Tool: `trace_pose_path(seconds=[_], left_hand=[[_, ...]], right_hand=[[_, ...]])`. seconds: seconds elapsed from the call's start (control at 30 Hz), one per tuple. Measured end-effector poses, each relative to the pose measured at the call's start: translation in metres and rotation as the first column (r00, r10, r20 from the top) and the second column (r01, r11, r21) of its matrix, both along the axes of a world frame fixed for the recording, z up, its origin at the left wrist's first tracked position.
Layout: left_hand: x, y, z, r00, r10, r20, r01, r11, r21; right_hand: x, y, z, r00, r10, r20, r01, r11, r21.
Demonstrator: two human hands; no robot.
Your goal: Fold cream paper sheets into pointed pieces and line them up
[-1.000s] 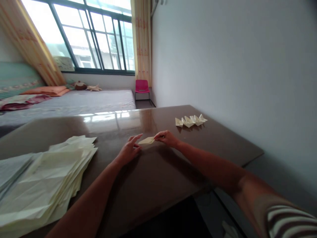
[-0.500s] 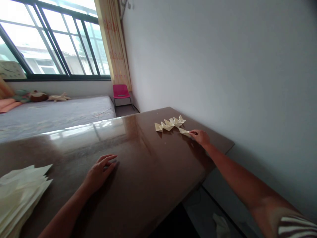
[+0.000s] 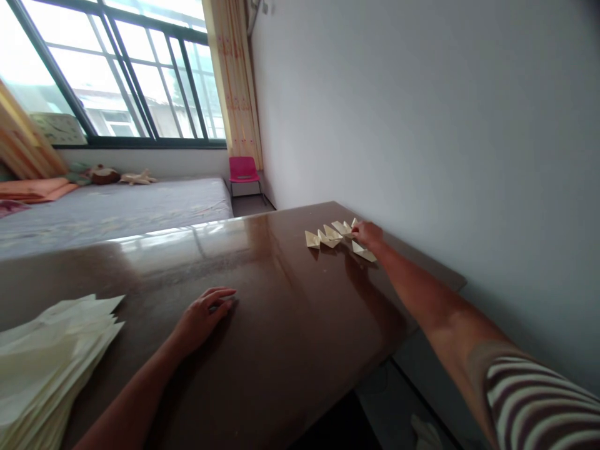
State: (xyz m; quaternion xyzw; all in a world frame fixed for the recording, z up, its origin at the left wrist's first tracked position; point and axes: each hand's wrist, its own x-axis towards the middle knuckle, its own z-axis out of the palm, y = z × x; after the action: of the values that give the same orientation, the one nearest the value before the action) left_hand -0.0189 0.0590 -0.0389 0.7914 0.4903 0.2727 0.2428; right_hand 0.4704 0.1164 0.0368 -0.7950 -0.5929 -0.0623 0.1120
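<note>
The right hand [image 3: 368, 234], grip indeterminable, is at the row of cream folded-paper shapes [image 3: 330, 234] on the glossy brown worktop [image 3: 281, 337]; the left hand [image 3: 202, 317] rests loosely curled, empty. Probably light, crushable; best pinched at creases.

Glossy tabletop [image 3: 281, 337], matt paper sheets [image 3: 56, 362] and folded paper shapes [image 3: 330, 234], distant chair [image 3: 242, 170] apparently plastic
</note>
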Motion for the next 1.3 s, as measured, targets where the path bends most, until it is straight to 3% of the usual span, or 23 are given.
trace_pose_path(seconds=[0.1, 0.2, 0.27, 0.37, 0.43, 0.53, 0.63, 0.73, 0.77, 0.9, 1.0, 1.07, 1.17, 1.3], left_hand=[[0.002, -0.001, 0.000, 0.999, -0.005, 0.044, 0.006, 1.000, -0.008], [0.006, -0.007, 0.006, 0.992, 0.005, 0.124, 0.000, 0.999, -0.042], [0.009, -0.013, 0.011, 0.988, 0.016, 0.153, -0.003, 0.996, -0.089], [0.012, -0.020, 0.016, 0.956, -0.029, 0.290, 0.081, 0.982, -0.168], [0.014, -0.021, 0.014, 0.922, -0.061, 0.382, 0.150, 0.967, -0.208], [0.016, -0.017, 0.005, 0.885, 0.050, 0.463, 0.090, 0.957, -0.275], [0.016, -0.013, -0.002, 0.863, 0.073, 0.499, 0.060, 0.967, -0.246], [0.016, -0.012, -0.002, 0.890, 0.019, 0.456, 0.082, 0.976, -0.201], [0.016, -0.012, -0.002, 0.902, 0.008, 0.431, 0.081, 0.979, -0.188], [0.018, -0.015, 0.002, 0.929, 0.013, 0.370, 0.041, 0.990, -0.137], [0.020, -0.016, 0.003, 0.945, 0.038, 0.325, -0.006, 0.995, -0.098], [0.021, -0.016, 0.001, 0.948, 0.051, 0.315, -0.027, 0.996, -0.081], [0.024, -0.015, -0.002, 0.931, 0.087, 0.354, -0.050, 0.992, -0.114], [0.029, -0.018, -0.004, 0.918, 0.087, 0.386, -0.009, 0.980, -0.200]], right_hand=[[-0.021, -0.031, 0.011, 0.995, 0.074, 0.064, -0.081, 0.990, 0.114], [-0.073, -0.068, 0.006, 0.923, 0.335, 0.191, -0.374, 0.897, 0.236], [-0.120, -0.089, -0.005, 0.811, 0.530, 0.247, -0.578, 0.792, 0.197], [-0.188, -0.110, -0.022, 0.673, 0.700, 0.239, -0.737, 0.659, 0.148], [-0.223, -0.116, -0.031, 0.623, 0.756, 0.198, -0.781, 0.611, 0.126], [-0.253, -0.114, -0.040, 0.563, 0.822, 0.084, -0.825, 0.553, 0.112], [-0.262, -0.098, -0.045, 0.528, 0.838, -0.138, -0.815, 0.545, 0.194], [-0.262, -0.072, -0.049, 0.543, 0.755, -0.366, -0.696, 0.649, 0.307], [-0.262, -0.064, -0.049, 0.504, 0.743, -0.440, -0.705, 0.648, 0.287], [-0.264, -0.046, -0.053, 0.300, 0.704, -0.643, -0.814, 0.540, 0.212], [-0.268, -0.049, -0.057, 0.215, 0.703, -0.678, -0.788, 0.535, 0.304], [-0.269, -0.053, -0.060, 0.217, 0.713, -0.666, -0.756, 0.555, 0.347], [-0.270, -0.056, -0.065, 0.313, 0.753, -0.579, -0.705, 0.593, 0.390], [-0.271, -0.058, -0.068, 0.375, 0.820, -0.433, -0.719, 0.552, 0.423]])
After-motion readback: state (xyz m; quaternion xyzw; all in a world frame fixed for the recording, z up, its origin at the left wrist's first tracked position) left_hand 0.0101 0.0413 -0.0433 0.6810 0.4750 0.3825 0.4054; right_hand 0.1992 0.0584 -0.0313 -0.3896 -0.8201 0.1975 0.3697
